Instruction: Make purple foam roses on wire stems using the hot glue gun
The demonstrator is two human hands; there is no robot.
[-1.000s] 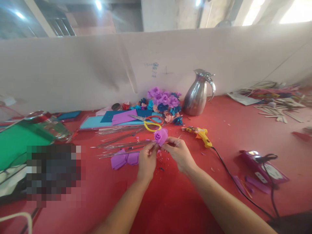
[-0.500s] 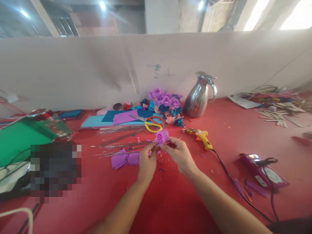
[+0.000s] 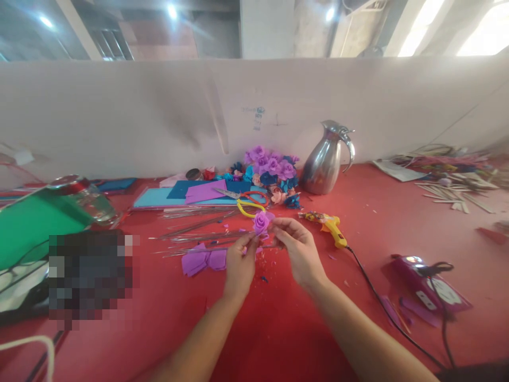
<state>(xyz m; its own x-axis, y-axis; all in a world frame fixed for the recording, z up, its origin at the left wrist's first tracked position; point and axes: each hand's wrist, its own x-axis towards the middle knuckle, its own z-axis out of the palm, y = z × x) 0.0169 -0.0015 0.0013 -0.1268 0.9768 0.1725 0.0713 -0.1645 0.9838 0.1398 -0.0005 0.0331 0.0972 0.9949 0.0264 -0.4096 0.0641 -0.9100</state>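
Observation:
A small purple paper rose (image 3: 261, 223) is held up over the middle of the table. My left hand (image 3: 242, 260) is closed in a pinch at its base, from below left. My right hand (image 3: 298, 249) has its thumb and fingertips closed at the rose's right edge, on an outer petal. Just behind the flower lie scissors (image 3: 250, 207) with one red and one yellow handle loop. Cut purple paper pieces (image 3: 204, 260) rest left of my left hand, beside a spread of thin metal wires (image 3: 178, 234).
Finished paper flowers (image 3: 272, 167) are heaped near the wall, left of a steel jug (image 3: 326, 159). A yellow glue gun (image 3: 334, 231) lies to the right, its cord running past a purple power strip (image 3: 431, 284). Coloured paper sheets (image 3: 155, 198) and a glass jar (image 3: 93, 204) lie left.
My right hand has shifted slightly right and down from the rose, with its fingers now at the petal's edge. My left hand stays at the base.

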